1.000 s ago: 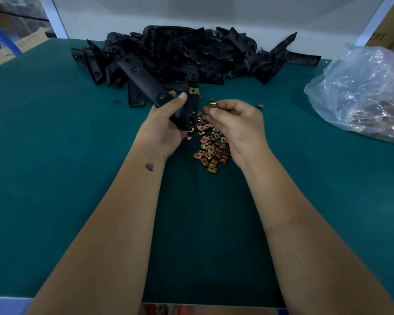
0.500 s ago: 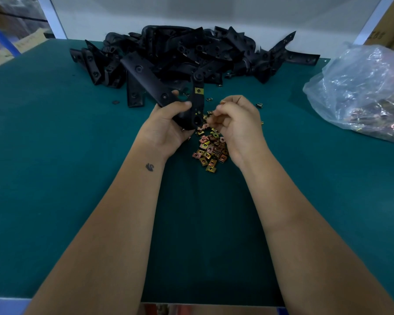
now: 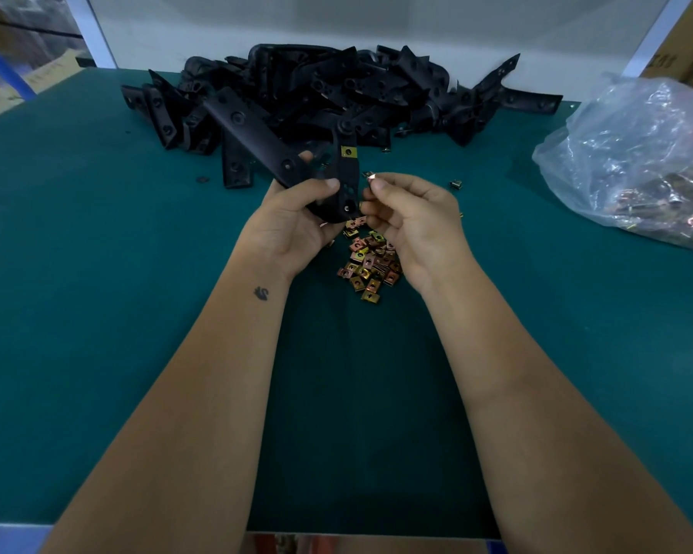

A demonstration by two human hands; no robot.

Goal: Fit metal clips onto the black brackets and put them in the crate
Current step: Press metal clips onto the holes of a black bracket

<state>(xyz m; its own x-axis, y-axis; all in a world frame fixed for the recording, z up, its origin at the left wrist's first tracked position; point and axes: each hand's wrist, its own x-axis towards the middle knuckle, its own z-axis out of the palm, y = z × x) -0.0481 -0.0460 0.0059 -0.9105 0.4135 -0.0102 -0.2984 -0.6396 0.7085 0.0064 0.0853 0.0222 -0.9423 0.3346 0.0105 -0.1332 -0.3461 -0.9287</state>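
Bracket in work point(image 3: 339, 181): black, angled, two arms; held above the green mat point(image 3: 97, 313) at table centre, just in front of the bracket pile point(image 3: 337, 90). One yellow clip point(image 3: 348, 152) already seated on its upright arm; the hole near the lower end point(image 3: 349, 204) looks bare.

Left hand point(image 3: 297, 217): fingers and thumb curled round the bracket's bend, gripping it. Right hand point(image 3: 413, 211): thumb and forefinger pinching a single loose clip point(image 3: 370, 177) just beside the bracket, not yet touching it.

Loose clips point(image 3: 371, 265) lie heaped on the mat directly below both hands. Clear bag point(image 3: 633, 161) holding more clips sits well to the right. No crate in view.

Judgement: step in hand is fitting the second clip. To do well: turn the clip's open mouth toward the bracket edge, hold the bracket steady, slide on squarely until the clip's hole lines up with the bracket's hole. Clip orientation too small to tell here.
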